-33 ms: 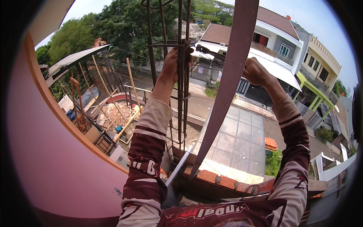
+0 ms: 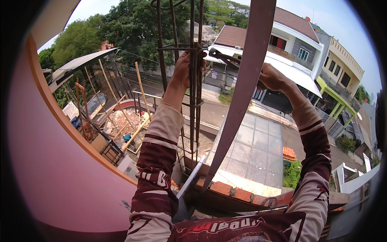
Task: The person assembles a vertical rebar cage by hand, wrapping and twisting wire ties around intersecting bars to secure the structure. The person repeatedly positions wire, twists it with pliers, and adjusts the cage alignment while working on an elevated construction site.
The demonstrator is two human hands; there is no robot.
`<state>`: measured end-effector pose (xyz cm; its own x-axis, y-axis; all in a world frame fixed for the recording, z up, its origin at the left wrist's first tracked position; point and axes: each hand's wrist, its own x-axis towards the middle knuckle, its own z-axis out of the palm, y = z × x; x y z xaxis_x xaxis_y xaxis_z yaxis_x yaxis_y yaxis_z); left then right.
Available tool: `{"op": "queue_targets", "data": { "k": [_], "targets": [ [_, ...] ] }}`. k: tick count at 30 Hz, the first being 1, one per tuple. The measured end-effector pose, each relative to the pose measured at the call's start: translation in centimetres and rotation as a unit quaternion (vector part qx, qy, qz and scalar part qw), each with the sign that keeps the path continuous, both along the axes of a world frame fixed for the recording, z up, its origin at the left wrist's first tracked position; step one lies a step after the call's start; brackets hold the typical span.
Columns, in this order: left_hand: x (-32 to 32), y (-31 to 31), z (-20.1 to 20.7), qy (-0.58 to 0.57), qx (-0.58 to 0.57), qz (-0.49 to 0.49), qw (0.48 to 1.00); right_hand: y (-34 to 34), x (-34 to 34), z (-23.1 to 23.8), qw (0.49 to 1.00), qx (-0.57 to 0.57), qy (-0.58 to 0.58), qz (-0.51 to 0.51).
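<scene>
My left hand (image 2: 184,69) is closed around the upright steel bars of a rebar cage (image 2: 195,86), just under a square stirrup. Pincers (image 2: 221,55) reach in from the right, their dark jaws against the bars beside my left fingers. Behind a long brownish board (image 2: 246,76) their handles disappear. On the board's far side my right hand (image 2: 275,77) is closed on the handle end, mostly hidden by the board. Any tie wire at the jaws is too small to make out.
A brick ledge (image 2: 242,194) and a pale metal bar (image 2: 191,176) lie below. The pink wall (image 2: 60,161) curves along the left. Far down are a translucent roof (image 2: 254,149), a street, bamboo poles (image 2: 143,86) and rubble. Houses stand across the street.
The pincers have turned, and their two handles now show apart from each other. My right hand has rotated and dipped slightly; my left hand has stayed put on the bars.
</scene>
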<state>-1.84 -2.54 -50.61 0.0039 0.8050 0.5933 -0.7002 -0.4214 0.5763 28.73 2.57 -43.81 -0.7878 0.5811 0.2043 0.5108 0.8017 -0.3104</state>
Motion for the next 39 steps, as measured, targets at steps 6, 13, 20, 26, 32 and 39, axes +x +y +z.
{"op": "queue_targets", "data": {
  "k": [6, 13, 20, 26, 32, 39],
  "targets": [
    [0.2, 0.1, 0.4, -0.006, -0.017, 0.006, 1.0, -1.0, 0.6, 1.2, 0.947, -0.315, -0.009, 0.063],
    [0.1, -0.7, 0.6, -0.006, -0.008, -0.016, 1.0, -2.2, 1.4, 0.5, 0.895, 0.444, 0.035, 0.019],
    [0.7, -0.6, 0.6, 0.014, -0.009, 0.016, 1.0, -2.1, 1.4, 1.9, 0.75, 0.661, 0.017, -0.024],
    [0.0, -0.9, 0.6, 0.012, -0.016, 0.03, 0.999, -5.5, -1.8, 8.8, 0.872, 0.441, -0.167, -0.131],
    [0.8, -0.5, 0.8, 0.026, -0.004, 0.018, 0.999, -2.1, 1.4, 7.7, 0.944, -0.319, -0.079, -0.003],
    [0.5, -0.7, 0.5, 0.031, 0.019, 0.042, 0.998, -6.5, 0.2, 4.8, 0.998, -0.024, -0.034, -0.046]
  ]
}}
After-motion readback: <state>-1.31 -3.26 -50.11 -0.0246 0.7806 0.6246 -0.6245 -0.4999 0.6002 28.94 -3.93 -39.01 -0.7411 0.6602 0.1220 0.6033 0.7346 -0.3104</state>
